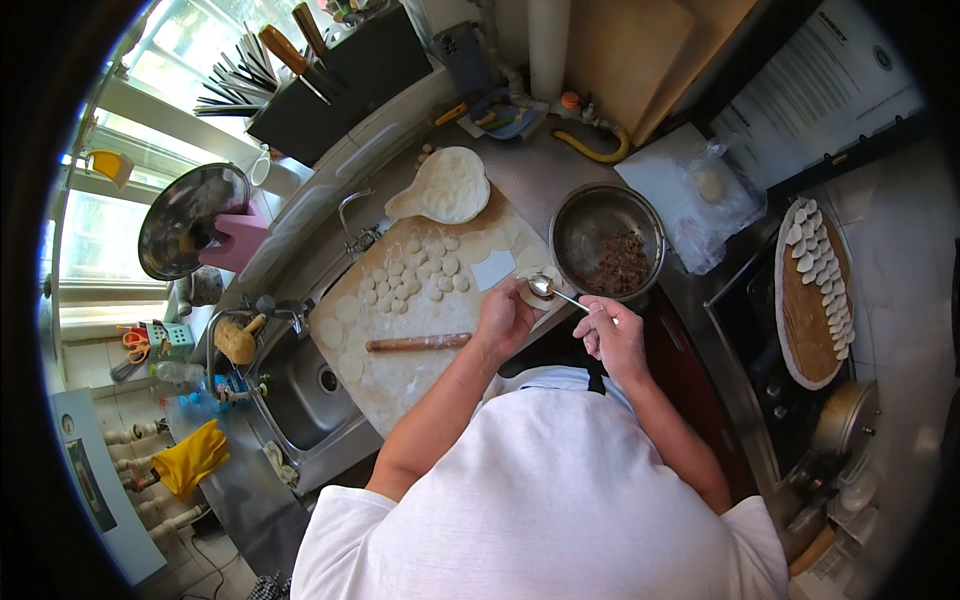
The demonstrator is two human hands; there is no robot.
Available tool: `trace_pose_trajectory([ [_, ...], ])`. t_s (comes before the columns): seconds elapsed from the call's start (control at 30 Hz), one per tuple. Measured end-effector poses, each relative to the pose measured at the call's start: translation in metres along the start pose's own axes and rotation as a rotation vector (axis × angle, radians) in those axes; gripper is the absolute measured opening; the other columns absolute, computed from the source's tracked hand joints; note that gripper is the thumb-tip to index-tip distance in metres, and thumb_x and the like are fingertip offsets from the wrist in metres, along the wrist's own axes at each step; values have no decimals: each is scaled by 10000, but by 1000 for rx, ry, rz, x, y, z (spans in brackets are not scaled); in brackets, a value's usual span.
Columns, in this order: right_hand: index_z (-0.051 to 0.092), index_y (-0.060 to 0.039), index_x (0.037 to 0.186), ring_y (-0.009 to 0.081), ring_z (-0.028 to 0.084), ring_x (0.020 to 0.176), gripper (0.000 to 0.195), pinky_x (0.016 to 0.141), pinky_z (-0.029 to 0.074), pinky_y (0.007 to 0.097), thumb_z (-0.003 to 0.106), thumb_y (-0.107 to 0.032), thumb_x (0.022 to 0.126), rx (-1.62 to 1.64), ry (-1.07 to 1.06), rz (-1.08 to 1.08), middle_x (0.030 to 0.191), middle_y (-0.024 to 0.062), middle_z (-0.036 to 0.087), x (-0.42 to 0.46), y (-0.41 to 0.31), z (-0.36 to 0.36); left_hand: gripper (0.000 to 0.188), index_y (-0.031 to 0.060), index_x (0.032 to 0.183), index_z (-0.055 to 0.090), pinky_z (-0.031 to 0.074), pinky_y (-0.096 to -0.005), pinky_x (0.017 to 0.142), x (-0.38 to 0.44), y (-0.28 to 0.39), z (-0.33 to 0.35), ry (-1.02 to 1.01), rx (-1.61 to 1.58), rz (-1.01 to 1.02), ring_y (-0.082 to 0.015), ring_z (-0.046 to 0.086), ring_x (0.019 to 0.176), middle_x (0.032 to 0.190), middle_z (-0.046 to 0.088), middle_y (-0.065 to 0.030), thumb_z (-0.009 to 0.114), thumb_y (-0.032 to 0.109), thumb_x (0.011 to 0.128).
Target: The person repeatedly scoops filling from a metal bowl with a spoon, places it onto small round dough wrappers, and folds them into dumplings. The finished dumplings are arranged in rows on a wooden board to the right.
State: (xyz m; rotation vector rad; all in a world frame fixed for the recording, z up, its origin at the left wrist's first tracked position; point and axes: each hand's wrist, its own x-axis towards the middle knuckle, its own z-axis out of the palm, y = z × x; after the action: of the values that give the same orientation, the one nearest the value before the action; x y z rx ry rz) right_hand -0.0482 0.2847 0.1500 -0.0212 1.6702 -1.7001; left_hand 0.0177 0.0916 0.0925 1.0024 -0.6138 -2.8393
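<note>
In my left hand (507,318) lies a round dough wrapper (549,273) with some dark filling on it. A metal spoon (567,298) is gripped by its handle in my right hand (615,336), and its bowl rests over the wrapper. Just beyond, a steel bowl (566,225) holds minced filling (619,261) on its near side. On the floured board (435,375) to the left are many small dough pieces (405,279), flat wrappers (347,309) and a wooden rolling pin (418,343). A white scraper-like sheet (493,270) lies near my left hand.
A gourd-shaped scoop of flour (450,184) sits at the board's far edge. Left is a steel sink (300,382) with a faucet. On the right, an oval tray (802,315) of shaped dumplings stands over the stove, near a pot (846,416). A plastic bag (712,210) lies beside the bowl.
</note>
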Motion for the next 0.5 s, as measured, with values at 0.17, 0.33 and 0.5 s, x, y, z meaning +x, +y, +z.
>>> trace_pose_trajectory([
  [0.17, 621, 56, 1282, 67, 521, 548, 332, 468, 390, 212, 528, -204, 1097, -9, 39, 29, 767, 83, 688, -5, 2, -8, 365, -73, 1318, 537, 547, -499, 1040, 0, 0, -2, 79, 12, 23, -319, 667, 1165, 1277, 658, -195, 378, 157, 1084],
  [0.33, 614, 36, 1283, 57, 529, 556, 311, 469, 401, 189, 526, -194, 1094, 36, 98, -96, 786, 87, 702, -8, -6, -29, 397, -89, 1371, 505, 517, -525, 1095, 4, 6, -12, 71, -40, 24, -342, 623, 1257, 1371, 606, -213, 370, 153, 1087],
  [0.5, 647, 30, 1234, 165, 640, 660, 277, 639, 528, 323, 546, -138, 1038, -659, 129, -307, 843, 104, 740, 13, 0, -67, 433, -81, 1415, 487, 508, -510, 1104, -2, 13, -20, -48, -38, 41, -346, 610, 1277, 1409, 590, -207, 393, 136, 1053],
])
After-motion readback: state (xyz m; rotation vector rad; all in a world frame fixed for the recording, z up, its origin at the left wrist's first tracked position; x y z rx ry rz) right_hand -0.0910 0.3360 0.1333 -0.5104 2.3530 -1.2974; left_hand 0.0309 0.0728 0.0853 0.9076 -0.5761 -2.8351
